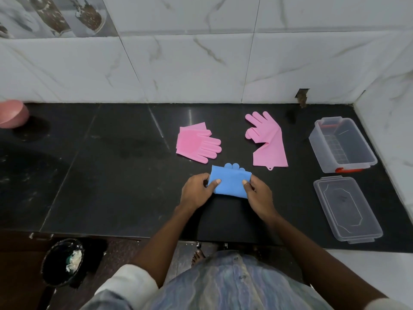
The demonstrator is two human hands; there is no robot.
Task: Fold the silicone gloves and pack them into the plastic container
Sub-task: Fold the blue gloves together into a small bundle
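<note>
Blue silicone is what you have between your hands: the blue glove lies near the front of the black stone counter, its cuff doubled over so that only the fingertips peek out at the far edge. Your left hand pinches its left edge, thumb on top, and your right hand pinches the right edge the same way.

Silicone likely springs back, so press the crease flat against the counter before you let go, and keep both thumbs down while you bring the edges together. Fold once more toward the fingertips, I would judge, so the bundle ends up narrower than the clear plastic container, which stands open well to your right against the wall, its lid lying just in front of it.

Two pink gloves wait beyond the blue one: the folded pink glove, bristled palm up, and the open pink glove, which lies flat and partly twisted. Carry the blue bundle clamped, or it may unfold.
</note>
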